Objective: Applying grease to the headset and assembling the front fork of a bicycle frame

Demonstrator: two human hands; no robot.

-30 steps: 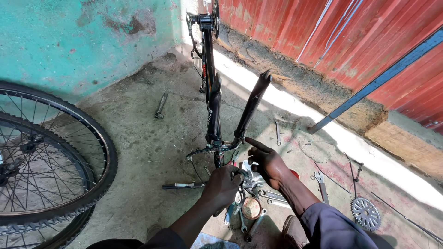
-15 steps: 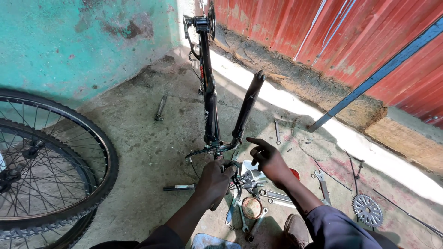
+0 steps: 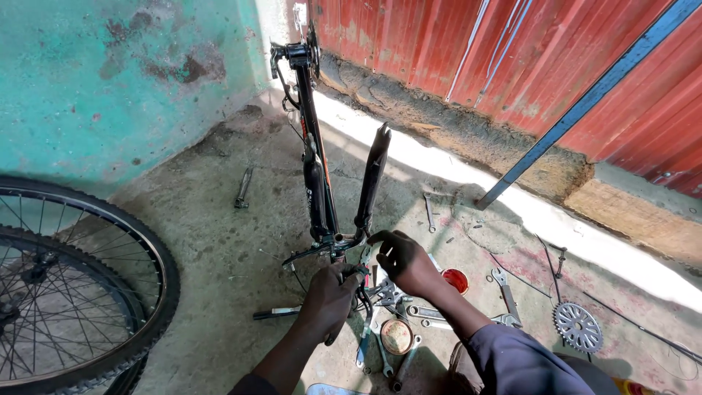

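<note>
- Left hand (image 3: 330, 298): I clench it around the bicycle frame (image 3: 316, 186) at its lower end.
- Right hand (image 3: 404, 260): my curled fingers grip the same joint, just beside my left.
- Wrenches (image 3: 409, 311): on the floor beneath both hands.
- Wheel (image 3: 69, 292): well left of my left hand.

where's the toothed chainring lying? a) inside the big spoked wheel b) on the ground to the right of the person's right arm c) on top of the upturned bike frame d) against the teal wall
b: the round toothed chainring lies flat on the concrete floor, to the right of the right arm's sleeve, far from the spoked wheel and the bike frame.
</note>
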